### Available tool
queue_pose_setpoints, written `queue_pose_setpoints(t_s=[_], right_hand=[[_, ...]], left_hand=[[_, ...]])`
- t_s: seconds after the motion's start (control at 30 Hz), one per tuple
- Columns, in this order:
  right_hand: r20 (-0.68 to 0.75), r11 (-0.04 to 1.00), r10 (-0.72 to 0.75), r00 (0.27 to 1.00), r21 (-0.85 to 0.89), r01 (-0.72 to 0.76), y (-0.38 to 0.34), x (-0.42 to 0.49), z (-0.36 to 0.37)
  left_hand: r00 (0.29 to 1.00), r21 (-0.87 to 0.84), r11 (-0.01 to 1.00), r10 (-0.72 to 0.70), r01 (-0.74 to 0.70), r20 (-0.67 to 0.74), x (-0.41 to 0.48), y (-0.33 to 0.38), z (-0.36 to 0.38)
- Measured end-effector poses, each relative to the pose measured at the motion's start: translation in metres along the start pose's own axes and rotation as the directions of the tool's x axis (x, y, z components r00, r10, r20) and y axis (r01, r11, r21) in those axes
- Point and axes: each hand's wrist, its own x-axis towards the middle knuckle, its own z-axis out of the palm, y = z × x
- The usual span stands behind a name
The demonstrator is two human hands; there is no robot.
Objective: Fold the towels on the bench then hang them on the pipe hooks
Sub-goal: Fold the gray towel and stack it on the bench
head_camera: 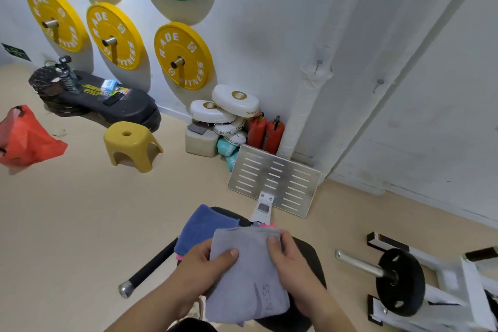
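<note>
A folded grey towel (249, 275) is held up over the black bench (312, 256). My left hand (200, 264) grips its left edge with the thumb on top. My right hand (292, 259) grips its right edge, thumb on the cloth. Behind it a blue towel (200, 226) lies on the bench's far end, with a strip of pink cloth (268, 225) showing past the grey towel's top edge. The white wrapped pipe (310, 89) runs up the wall at right, with small hooks (319, 63) sticking out of it.
A slotted metal footplate (275, 179) stands beyond the bench. A yellow stool (132, 144), an orange bag (25, 137) and white pads (229, 108) are on the floor. Yellow weight plates (183, 54) hang on the wall. A loaded bar (398, 280) lies at right.
</note>
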Motion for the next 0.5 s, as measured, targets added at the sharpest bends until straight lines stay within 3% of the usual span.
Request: queue_pose_setpoints(t_s=[0.1,0.2,0.33,0.5], right_hand=[[0.132,0.992,0.123,0.984,0.011,-0.126,0.011,0.040,0.022],[0.197,0.993,0.111,0.974,-0.050,-0.103,0.024,0.074,0.043],[-0.021,0.990,0.094,0.995,-0.105,-0.095,0.018,0.093,0.071],[-0.143,0.970,0.091,0.986,-0.209,-0.120,0.017,0.125,0.099]], left_hand=[[0.999,0.017,0.999,-0.030,0.030,-0.039,0.031,0.001,-0.034],[0.996,0.057,0.997,-0.057,0.061,-0.068,0.068,0.006,-0.070],[0.993,0.105,0.989,-0.102,0.107,-0.052,0.115,0.025,-0.100],[0.996,0.290,0.953,-0.086,0.086,-0.013,0.157,0.041,-0.119]])
